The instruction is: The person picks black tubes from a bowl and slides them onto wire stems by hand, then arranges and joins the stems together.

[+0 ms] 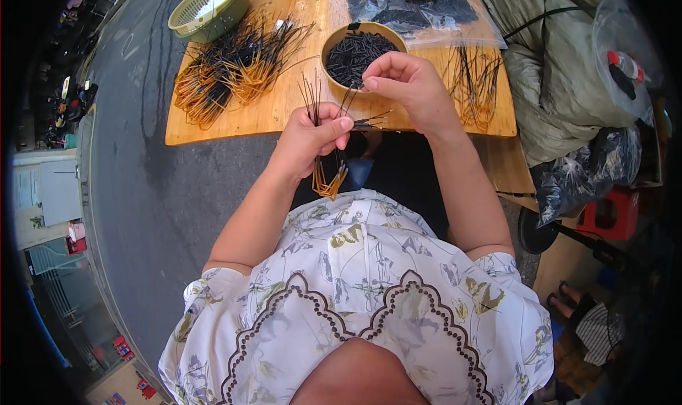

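Observation:
My left hand [312, 138] is closed around a small bundle of thin black wires [329, 187] with bent orange-yellow ends. The bent ends hang below the fist, and the straight tips stick up and out to the right. Just right of it, my right hand [418, 92] is raised with thumb and forefinger pinched together near the upper tips. Whatever lies between those fingertips is too small to make out. Behind the pinch stands a round yellowish bowl [327, 69] full of short black tubes [355, 53], partly hidden by my right hand.
A large heap of similar wires [231, 71] covers the left of the wooden table [302, 25], with a smaller row [474, 85] at the right. Behind are a green basket [207, 13] and a plastic bag of black pieces [419, 14]. Grey-green sacks [547, 71] crowd the right edge.

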`<control>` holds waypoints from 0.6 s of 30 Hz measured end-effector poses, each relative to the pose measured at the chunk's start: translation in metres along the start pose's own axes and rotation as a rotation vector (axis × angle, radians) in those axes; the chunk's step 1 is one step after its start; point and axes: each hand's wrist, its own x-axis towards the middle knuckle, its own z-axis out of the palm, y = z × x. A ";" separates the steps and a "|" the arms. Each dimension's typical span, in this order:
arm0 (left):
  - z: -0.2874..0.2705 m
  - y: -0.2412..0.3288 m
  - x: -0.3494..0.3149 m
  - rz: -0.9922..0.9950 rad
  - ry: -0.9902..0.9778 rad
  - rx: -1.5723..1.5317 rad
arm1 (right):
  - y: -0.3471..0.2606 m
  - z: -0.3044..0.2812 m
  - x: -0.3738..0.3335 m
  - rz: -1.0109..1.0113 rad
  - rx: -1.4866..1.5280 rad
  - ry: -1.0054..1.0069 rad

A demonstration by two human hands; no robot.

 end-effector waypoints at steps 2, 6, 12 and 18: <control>0.001 0.001 -0.001 0.007 0.003 0.016 | 0.000 -0.001 -0.001 0.004 -0.007 0.003; 0.000 -0.002 0.001 0.005 -0.024 0.034 | 0.000 -0.004 0.000 0.026 -0.115 -0.009; 0.003 0.001 0.000 0.003 0.001 0.057 | -0.005 -0.003 -0.004 0.088 -0.226 -0.109; 0.005 -0.001 0.002 0.061 -0.021 0.164 | -0.008 0.007 -0.010 0.168 -0.329 -0.240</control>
